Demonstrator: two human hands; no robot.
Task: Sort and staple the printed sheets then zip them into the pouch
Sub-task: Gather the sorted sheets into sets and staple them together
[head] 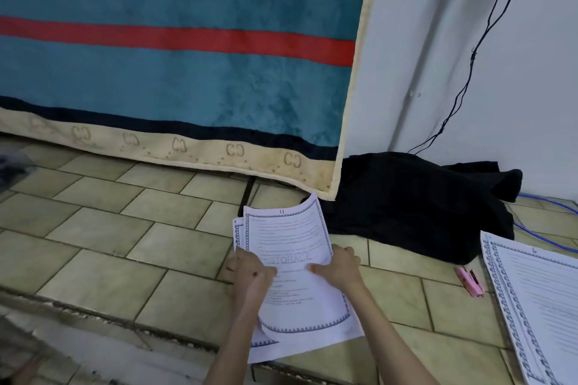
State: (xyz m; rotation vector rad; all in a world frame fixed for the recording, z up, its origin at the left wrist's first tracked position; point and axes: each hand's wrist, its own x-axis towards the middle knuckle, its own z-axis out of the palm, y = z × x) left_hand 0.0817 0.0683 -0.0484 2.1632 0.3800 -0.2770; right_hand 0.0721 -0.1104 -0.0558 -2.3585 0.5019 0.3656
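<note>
Both your hands, left hand (pixel 250 272) and right hand (pixel 339 267), pinching printed sheets (pixel 297 278) mid-sort. Edges already fanned, loose grip could slide pages onto tiled floor (pixel 125 228). Pink stapler (pixel 470 281) off right.

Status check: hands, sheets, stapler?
Left hand and right hand both grip the sheets. Second pile lies right. Pink stapler untouched on floor. Nothing blocking.
</note>
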